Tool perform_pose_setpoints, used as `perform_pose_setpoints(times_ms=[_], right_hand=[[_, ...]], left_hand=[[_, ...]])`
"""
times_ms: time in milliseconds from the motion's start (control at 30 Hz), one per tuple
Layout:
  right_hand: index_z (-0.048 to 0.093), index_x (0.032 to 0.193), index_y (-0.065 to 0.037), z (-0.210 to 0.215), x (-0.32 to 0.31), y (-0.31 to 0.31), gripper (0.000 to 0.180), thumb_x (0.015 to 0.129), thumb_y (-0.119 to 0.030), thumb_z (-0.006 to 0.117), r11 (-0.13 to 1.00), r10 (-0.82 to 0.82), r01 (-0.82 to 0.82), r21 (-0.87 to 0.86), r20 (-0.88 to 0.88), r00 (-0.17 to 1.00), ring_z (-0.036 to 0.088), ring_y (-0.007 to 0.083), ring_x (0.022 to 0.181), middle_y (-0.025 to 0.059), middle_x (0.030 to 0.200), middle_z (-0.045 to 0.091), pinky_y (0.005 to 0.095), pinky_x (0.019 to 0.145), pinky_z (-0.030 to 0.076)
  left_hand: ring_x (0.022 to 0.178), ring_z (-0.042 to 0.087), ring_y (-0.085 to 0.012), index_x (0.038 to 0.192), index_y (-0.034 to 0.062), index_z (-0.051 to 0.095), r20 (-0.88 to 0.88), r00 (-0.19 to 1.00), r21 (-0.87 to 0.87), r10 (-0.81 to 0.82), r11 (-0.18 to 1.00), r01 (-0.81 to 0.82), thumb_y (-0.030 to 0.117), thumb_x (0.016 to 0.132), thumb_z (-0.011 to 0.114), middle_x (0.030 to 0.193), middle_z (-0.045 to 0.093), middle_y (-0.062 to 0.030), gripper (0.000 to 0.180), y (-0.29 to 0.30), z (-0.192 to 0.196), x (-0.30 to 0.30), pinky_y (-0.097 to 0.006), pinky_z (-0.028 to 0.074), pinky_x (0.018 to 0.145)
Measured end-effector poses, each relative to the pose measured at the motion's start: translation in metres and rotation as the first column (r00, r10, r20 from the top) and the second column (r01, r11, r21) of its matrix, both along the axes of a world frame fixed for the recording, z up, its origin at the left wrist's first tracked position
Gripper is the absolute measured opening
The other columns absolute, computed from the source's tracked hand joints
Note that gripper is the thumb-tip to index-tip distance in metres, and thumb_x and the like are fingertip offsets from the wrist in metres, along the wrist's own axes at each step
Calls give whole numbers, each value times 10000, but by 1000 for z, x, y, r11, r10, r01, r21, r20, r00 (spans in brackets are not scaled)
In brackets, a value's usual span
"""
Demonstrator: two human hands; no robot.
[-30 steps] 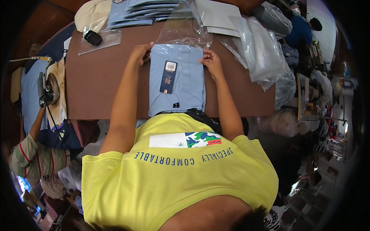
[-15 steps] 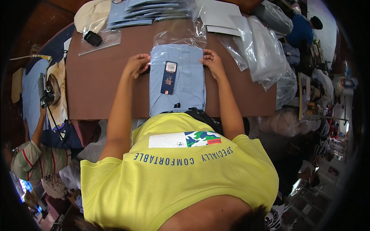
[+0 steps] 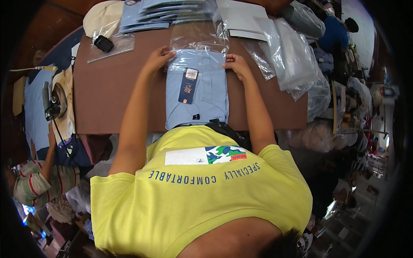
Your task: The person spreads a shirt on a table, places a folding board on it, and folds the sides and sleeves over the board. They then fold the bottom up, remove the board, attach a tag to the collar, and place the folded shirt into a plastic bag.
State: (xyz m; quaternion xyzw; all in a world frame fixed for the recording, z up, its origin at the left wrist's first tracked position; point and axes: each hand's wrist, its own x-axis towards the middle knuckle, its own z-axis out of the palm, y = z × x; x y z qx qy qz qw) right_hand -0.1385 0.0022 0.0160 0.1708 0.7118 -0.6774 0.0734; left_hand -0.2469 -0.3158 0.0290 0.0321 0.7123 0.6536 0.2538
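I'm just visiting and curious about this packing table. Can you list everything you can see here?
Folded shirt: one, light blue, middle of the table, with a dark blue hang tag on it.
Clear bag: one, over the shirt's far end.
Table: one, brown.
Stack of bagged shirts: one, blue, far edge.
Small black object: one, in a clear bag, far left.
Loose clear bags: several, right side.
Grey sheets: a few, far right.
Co-worker: one, striped sleeve, lower left.
Left hand: at the bag's left edge.
Right hand: at its right edge.
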Motion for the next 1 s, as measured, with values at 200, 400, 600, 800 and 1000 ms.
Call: perform_pose_setpoints(times_ms=[200, 400, 600, 800, 1000], right_hand=[[530, 1080, 16, 1, 7, -1, 412, 706, 20, 700, 1000, 7, -9, -24, -105, 994, 560, 134, 868, 63, 935, 582, 242, 790, 469], [499, 1126, -20, 6, 15, -6, 400, 772, -51, 682, 968, 25, -20, -250, 16, 1000, 556, 119, 901, 37, 977, 577, 259, 819, 452], [534, 1094, -38, -6, 30, -11, 308, 811, -69, 652, 920, 65, -25, -392, 89, 994, 555, 110, 892, 12, 965, 585, 262, 810, 446], [536, 1121, -2, 5, 40, -15, 345, 808, -82, 658, 945, 96, -40, -324, 157, 983, 547, 100, 844, 15, 943, 580, 247, 768, 456], [532, 1086, 24, 7, 47, -14, 345, 785, -63, 676, 955, 99, -37, -293, 200, 975, 541, 97, 705, 33, 847, 580, 210, 648, 466]], left_hand=[[1043, 552, -213, 1330, -83, 313, -98, 993, 78, -63, 994, 71, 138, 768, 724, 1161, 543, -200, 730, 6, -1, 7, -300, 453, 878], [1014, 559, -206, 1368, -36, 260, 147, 988, 253, -49, 967, 11, 134, 784, 710, 1134, 554, -184, 756, -4, 6, 22, -305, 458, 863], [892, 585, -149, 1356, -22, 296, 126, 992, 145, 30, 988, -48, 109, 791, 696, 1014, 604, -122, 704, -14, -2, 34, -249, 471, 723], [695, 592, -90, 1274, -24, 401, 158, 986, 176, 46, 982, -74, 75, 768, 707, 847, 633, -53, 599, -23, -4, 54, -193, 451, 583], [589, 547, -68, 1067, -21, 543, 158, 983, 14, 95, 995, -98, 75, 742, 737, 749, 614, -23, 391, -34, 0, 75, -181, 425, 512]])
